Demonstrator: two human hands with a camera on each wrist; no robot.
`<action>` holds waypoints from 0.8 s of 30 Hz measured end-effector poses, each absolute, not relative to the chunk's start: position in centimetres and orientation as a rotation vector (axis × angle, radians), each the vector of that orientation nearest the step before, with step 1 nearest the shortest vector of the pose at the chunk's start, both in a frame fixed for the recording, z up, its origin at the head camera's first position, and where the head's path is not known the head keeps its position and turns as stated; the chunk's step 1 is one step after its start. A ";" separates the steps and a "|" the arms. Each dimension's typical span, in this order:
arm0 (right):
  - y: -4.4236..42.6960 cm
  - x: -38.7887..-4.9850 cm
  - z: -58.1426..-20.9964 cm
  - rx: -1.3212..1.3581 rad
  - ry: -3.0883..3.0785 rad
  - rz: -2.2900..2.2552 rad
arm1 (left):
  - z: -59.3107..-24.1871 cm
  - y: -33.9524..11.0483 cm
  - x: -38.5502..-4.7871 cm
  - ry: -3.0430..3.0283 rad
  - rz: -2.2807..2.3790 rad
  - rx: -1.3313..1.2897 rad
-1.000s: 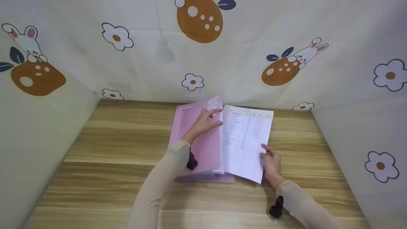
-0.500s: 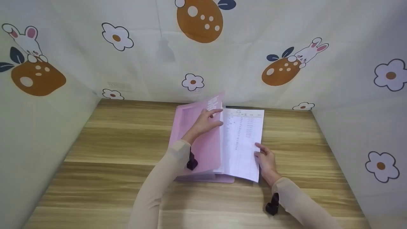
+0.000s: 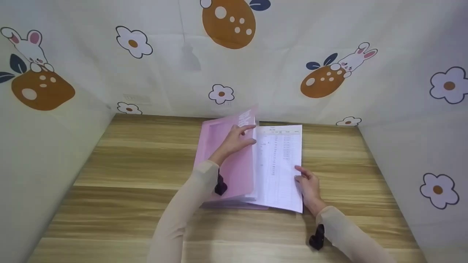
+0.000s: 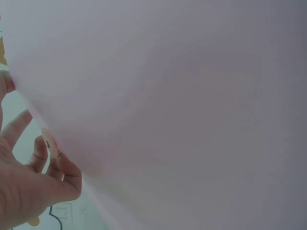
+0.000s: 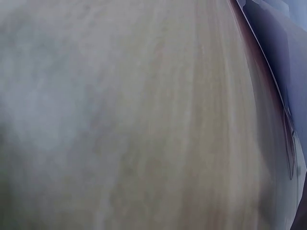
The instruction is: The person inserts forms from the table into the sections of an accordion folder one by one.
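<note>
A pink folder (image 3: 228, 160) lies on the table with its front cover lifted and leaning left. My left hand (image 3: 236, 140) holds the cover's free edge; in the left wrist view the thumb and fingers of that left hand (image 4: 36, 177) pinch the edge of the pale pink cover (image 4: 182, 105). My right hand (image 3: 310, 186) grips the right edge of a white printed sheet (image 3: 279, 168) with columns of text. The sheet's left part goes in behind the raised cover, among clear sleeves (image 3: 250, 198). Whether it sits inside a sleeve is hidden.
The wood-grain table (image 3: 128, 175) extends around the folder. Patterned fabric walls (image 3: 164, 73) enclose the back and both sides. In the right wrist view, the tabletop (image 5: 192, 120) fills most of the picture, with the folder edge at the right.
My right hand has moved the printed sheet left toward the folder, then slightly right and nearer me. The sheet has straightened. My left hand has stayed in place on the cover.
</note>
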State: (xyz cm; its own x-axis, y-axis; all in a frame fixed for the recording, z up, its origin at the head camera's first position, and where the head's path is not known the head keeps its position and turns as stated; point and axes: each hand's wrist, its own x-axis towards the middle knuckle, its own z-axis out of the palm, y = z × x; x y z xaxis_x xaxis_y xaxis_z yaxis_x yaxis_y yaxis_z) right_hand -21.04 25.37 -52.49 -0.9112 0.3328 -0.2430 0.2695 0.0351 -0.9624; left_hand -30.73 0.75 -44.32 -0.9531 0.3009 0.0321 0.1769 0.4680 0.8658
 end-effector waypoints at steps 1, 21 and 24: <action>25.3 -21.0 -52.4 -0.650 -2.230 2.048 | -44.3 0.8 -30.7 2.584 1.501 0.425; 23.9 -22.7 -52.6 -0.561 -2.323 2.075 | -44.2 0.7 -30.6 2.594 1.502 0.417; 23.5 -23.0 -52.6 -0.547 -2.319 2.093 | -44.2 0.8 -30.7 2.599 1.501 0.423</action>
